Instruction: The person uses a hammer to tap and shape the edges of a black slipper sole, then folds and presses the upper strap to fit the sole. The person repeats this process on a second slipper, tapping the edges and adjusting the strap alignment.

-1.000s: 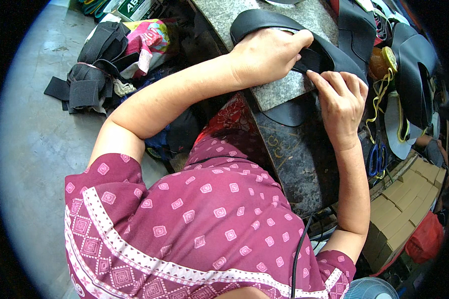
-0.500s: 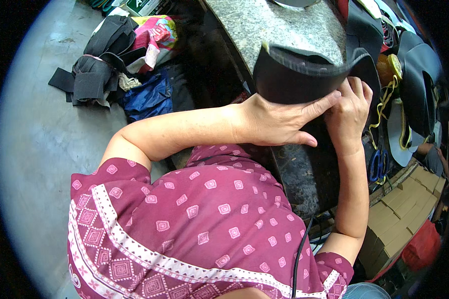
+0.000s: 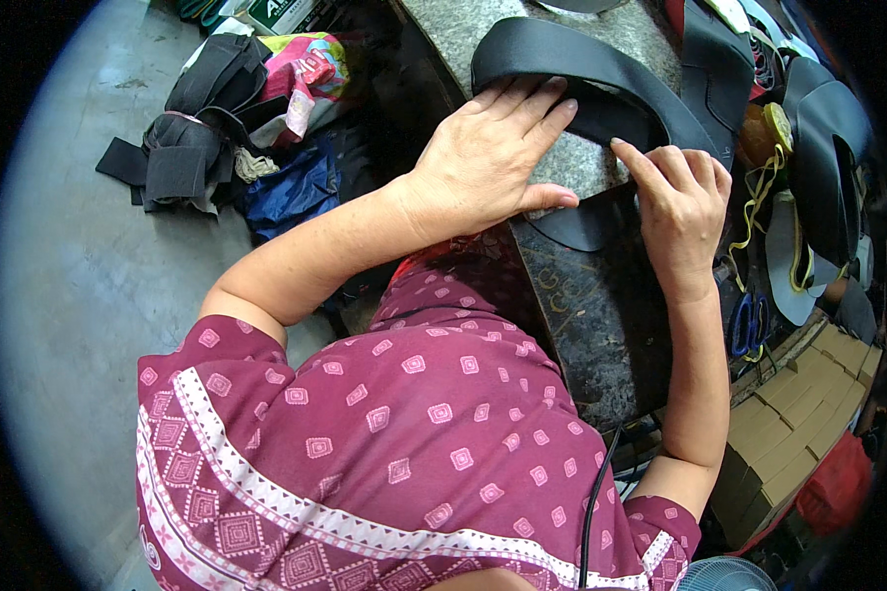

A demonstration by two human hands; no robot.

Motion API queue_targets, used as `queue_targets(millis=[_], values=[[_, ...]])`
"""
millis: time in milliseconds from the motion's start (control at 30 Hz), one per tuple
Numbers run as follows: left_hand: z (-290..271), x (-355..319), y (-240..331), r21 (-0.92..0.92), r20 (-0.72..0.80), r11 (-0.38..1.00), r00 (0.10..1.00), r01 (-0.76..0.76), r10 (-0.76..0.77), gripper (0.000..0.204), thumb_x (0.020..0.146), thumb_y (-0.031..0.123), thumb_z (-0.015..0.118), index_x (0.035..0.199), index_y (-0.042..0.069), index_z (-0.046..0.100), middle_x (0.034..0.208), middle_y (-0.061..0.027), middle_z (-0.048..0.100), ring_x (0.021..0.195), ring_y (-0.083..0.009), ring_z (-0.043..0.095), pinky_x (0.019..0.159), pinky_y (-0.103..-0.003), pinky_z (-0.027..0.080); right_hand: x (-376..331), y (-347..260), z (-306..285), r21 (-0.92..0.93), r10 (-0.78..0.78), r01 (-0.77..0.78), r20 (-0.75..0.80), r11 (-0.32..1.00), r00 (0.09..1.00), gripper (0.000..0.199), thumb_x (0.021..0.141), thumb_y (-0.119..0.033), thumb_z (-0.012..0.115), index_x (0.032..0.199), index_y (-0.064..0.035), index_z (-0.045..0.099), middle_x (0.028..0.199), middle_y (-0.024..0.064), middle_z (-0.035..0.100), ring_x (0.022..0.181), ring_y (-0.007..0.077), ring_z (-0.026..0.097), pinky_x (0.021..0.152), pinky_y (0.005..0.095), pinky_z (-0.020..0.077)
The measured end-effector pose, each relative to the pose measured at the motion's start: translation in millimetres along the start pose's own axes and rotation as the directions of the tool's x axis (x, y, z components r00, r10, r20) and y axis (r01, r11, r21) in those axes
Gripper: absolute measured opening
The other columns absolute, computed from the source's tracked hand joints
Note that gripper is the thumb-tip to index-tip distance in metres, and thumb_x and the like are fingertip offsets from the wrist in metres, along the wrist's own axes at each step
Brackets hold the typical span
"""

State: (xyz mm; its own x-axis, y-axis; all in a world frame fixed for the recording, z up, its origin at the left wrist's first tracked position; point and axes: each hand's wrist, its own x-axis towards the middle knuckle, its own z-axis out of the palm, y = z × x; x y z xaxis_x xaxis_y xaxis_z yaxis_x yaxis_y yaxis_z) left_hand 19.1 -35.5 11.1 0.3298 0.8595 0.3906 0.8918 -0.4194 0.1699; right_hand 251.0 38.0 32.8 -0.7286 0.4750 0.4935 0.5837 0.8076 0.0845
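A black leather-like band (image 3: 591, 54), smooth and bent into a loop, stands over the stone slab in front of me. My left hand (image 3: 493, 148) has its fingers stretched out flat, their tips reaching the inner side of the loop at its left end; the thumb sticks out apart. At the loop's right end my right hand (image 3: 682, 197) is closed, fingers curled at the band's near edge and the index finger resting along it. Its thumb is mostly hidden. Beneath the hands, a dark rounded flat piece (image 3: 574, 229) lies at the slab's near edge.
The speckled stone slab (image 3: 443, 39) sits on a dark worn bench (image 3: 601, 335). On the right are more black curved pieces (image 3: 826, 148), a yellow spool (image 3: 777, 126), blue-handled scissors (image 3: 747, 323) and a cardboard box (image 3: 798, 404). Bundled black strips (image 3: 182, 148) lie at left.
The band has turned from showing its outer face to standing as an open loop. My left hand moved up and left, its fingers now inside the loop; my right hand stayed nearly in place.
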Motion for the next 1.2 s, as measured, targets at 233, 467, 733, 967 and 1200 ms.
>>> queue_targets(millis=[233, 467, 733, 967, 1200], values=[[-2.0, -1.1, 11.3, -0.039, -0.032, 0.989, 0.99, -0.14, 0.139, 0.08, 0.089, 0.058, 0.06, 0.145, 0.002, 0.048, 0.146, -0.0184, 0.051, 0.139, -0.0356, 0.046, 0.115, -0.051, 0.035, 5.5, -2.2, -1.8, -0.059, 0.031, -0.026, 0.087, 0.998, 0.996, 0.028, 0.08, -0.015, 0.067, 0.106, -0.0224, 0.075, 0.084, -0.0027, 0.056, 0.085, 0.0177, 0.057, 0.087, 0.0358, 0.0413], [3.0, -0.5, 11.1, -0.095, -0.069, 0.991, 0.994, -0.094, 0.088, 0.076, 0.088, 0.055, 0.063, 0.141, 0.002, 0.051, 0.136, -0.0168, 0.059, 0.13, -0.0331, 0.054, 0.112, -0.048, 0.04, 2.4, -6.1, -3.2, -0.075, 0.031, -0.027, 0.049, 0.997, 0.998, 0.029, 0.081, -0.014, 0.067, 0.107, -0.0215, 0.076, 0.096, -0.0043, 0.063, 0.093, 0.018, 0.059, 0.093, 0.0377, 0.0404], [4.7, 0.4, 9.5, -0.236, -0.062, 0.971, 0.997, -0.049, 0.035, 0.075, 0.094, 0.052, 0.06, 0.149, 0.004, 0.043, 0.142, -0.0197, 0.054, 0.134, -0.0366, 0.05, 0.113, -0.051, 0.037, -3.9, -23.1, 0.8, 0.166, -0.077, 0.065, 0.061, 0.984, 0.995, 0.01, 0.086, -0.012, 0.062, 0.096, -0.0106, 0.064, 0.124, 0.0087, 0.069, 0.12, 0.024, 0.063, 0.108, 0.0441, 0.0413], [8.4, -2.9, 13.0, -0.385, -0.152, 0.923, 0.987, -0.017, -0.045, 0.077, 0.095, 0.051, 0.059, 0.152, 0.003, 0.037, 0.146, -0.0216, 0.049, 0.138, -0.0378, 0.046, 0.116, -0.051, 0.033, 7.1, -15.2, 4.9, 0.31, 0.0, -0.01, 0.03, 0.951, 1.0, 0.013, 0.081, -0.001, 0.062, 0.092, -0.0077, 0.058, 0.108, 0.0051, 0.071, 0.103, 0.0222, 0.068, 0.1, 0.0379, 0.0462], [14.5, -6.3, 21.1, -0.223, -0.087, 0.974, 0.996, -0.05, 0.031, 0.075, 0.093, 0.051, 0.061, 0.15, 0.005, 0.042, 0.147, -0.0157, 0.052, 0.135, -0.0316, 0.05, 0.115, -0.053, 0.034, 13.4, -13.7, 7.0, 0.31, -0.003, 0.001, 0.005, 0.951, 1.0, 0.019, 0.076, 0.005, 0.062, 0.09, -0.0071, 0.058, 0.105, 0.0054, 0.07, 0.099, 0.0231, 0.068, 0.099, 0.0401, 0.0482]])
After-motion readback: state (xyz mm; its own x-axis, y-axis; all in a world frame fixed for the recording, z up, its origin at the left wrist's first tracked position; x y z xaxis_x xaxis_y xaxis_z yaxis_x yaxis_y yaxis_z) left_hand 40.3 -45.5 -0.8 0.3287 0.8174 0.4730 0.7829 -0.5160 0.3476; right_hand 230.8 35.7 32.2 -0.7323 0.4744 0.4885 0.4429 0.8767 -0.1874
